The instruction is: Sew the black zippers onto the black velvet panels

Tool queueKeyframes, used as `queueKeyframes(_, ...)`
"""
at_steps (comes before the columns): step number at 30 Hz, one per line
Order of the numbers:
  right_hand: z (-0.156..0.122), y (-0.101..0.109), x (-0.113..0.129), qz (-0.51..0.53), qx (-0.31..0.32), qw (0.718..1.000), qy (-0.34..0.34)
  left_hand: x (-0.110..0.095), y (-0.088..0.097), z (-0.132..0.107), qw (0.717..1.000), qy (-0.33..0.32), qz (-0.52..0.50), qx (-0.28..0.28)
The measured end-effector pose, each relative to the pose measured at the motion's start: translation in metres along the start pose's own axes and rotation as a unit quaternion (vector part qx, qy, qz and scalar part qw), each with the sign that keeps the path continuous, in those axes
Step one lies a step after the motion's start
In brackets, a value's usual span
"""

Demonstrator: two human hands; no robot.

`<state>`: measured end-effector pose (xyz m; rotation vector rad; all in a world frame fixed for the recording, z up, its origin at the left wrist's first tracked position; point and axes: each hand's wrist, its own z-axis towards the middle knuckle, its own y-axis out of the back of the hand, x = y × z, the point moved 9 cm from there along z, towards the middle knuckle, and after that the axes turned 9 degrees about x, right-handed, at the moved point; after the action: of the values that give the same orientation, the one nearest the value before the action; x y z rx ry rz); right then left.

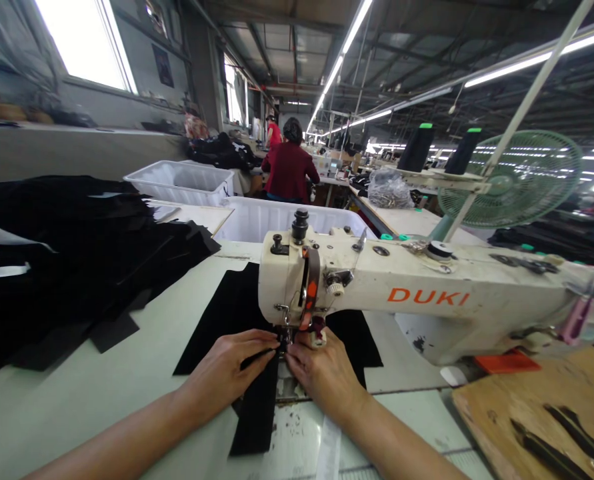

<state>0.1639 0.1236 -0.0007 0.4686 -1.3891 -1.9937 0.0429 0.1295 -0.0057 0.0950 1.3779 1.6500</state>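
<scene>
A white sewing machine (361,273) lettered DUKI stands before me, its presser foot (285,339) between my two hands. Under the machine's head lies black fabric (221,320), spreading out behind it, and a narrower black strip (255,417) runs toward me. My left hand (229,363) is closed on the black fabric just left of the foot, thumb and fingers pinching it. On the right, my right hand (324,367) has its fingertips pressed together close to the needle area; what they grip is hidden. A white strip (329,445) hangs below that hand.
A big pile of black cut pieces (77,267) covers the left side. White plastic bins (181,181) stand behind the table. At right are a wooden board (541,413) with black-handled tools (551,447), pink-handled snips (577,317) and a green fan (517,177). A person in dark red (289,170) sits ahead.
</scene>
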Motion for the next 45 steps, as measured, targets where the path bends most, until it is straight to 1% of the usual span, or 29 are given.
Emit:
queueKeyframes(4,0.001,-0.001,0.000,-0.002,-0.003,1.000,-0.008,-0.005,-0.004,-0.006,0.998,-0.049,0.035,0.011)
queueKeyframes(10,-0.002,0.000,-0.001,0.000,-0.007,1.000,-0.001,-0.015,-0.019,-0.012,0.986,-0.119,0.111,0.040)
queueKeyframes(14,-0.008,0.002,0.000,0.001,-0.010,1.000,0.017,-0.022,-0.023,-0.010,0.975,-0.143,0.159,0.064)
queueKeyframes(20,-0.007,0.007,0.004,0.002,-0.025,0.999,0.031,-0.032,-0.021,-0.003,0.959,-0.167,0.207,0.101)
queueKeyframes(23,-0.005,0.010,0.005,0.007,-0.029,0.999,0.030,-0.029,-0.023,-0.001,0.957,-0.165,0.217,0.104)
queueKeyframes(26,-0.004,0.012,0.003,0.012,-0.029,0.999,0.027,-0.021,-0.026,0.000,0.960,-0.154,0.215,0.096)
queueKeyframes(32,-0.006,0.004,-0.006,0.031,-0.023,0.999,0.009,-0.008,-0.030,-0.004,0.964,-0.152,0.197,0.090)
queueKeyframes(36,-0.006,0.004,-0.009,0.049,-0.014,0.999,0.002,-0.005,-0.031,-0.005,0.964,-0.151,0.198,0.097)
queueKeyframes(41,-0.004,0.010,-0.010,0.060,0.012,0.998,-0.014,-0.013,-0.026,0.000,0.963,-0.142,0.202,0.104)
queueKeyframes(45,-0.004,0.012,-0.008,0.060,0.026,0.998,-0.005,-0.014,-0.011,0.001,0.983,-0.087,0.128,0.102)
